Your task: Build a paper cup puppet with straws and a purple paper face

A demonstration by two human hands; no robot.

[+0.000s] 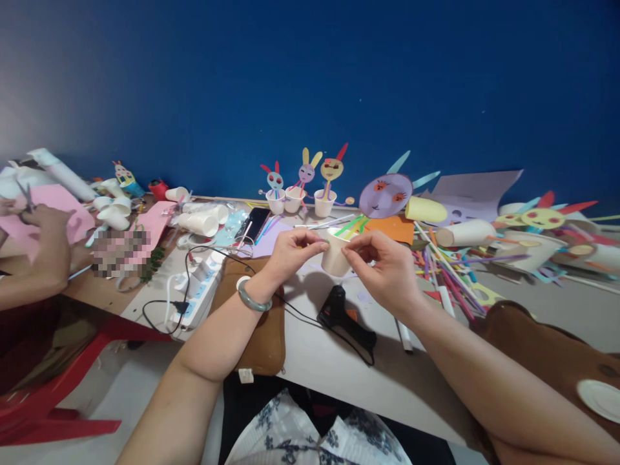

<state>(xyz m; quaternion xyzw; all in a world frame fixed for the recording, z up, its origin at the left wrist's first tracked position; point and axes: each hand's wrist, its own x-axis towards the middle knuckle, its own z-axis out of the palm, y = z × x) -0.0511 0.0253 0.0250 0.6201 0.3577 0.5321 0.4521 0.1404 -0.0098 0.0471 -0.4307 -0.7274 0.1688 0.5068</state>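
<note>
A white paper cup (pixel 334 259) is held above the table between my two hands. My left hand (pixel 296 253) pinches it from the left side, thumb and forefinger at the rim. From the right, my right hand (pixel 385 263) closes thumb and fingers on the cup's edge. Green and yellow straws (pixel 352 225) lean out of the cup towards the upper right. By their upper end is a round purple paper face (pixel 385 195) with light-blue ears and orange eyes. Below the cup lies a black glue gun (pixel 346 320) on the table.
Three finished-looking cup figures (pixel 305 184) stand along the blue wall. A power strip (pixel 198 297) with cables lies to the left. Several coloured straws (pixel 450 278) and paper figures (pixel 542 218) lie to the right. At the far left, another person's hands hold scissors (pixel 28 195) at pink paper.
</note>
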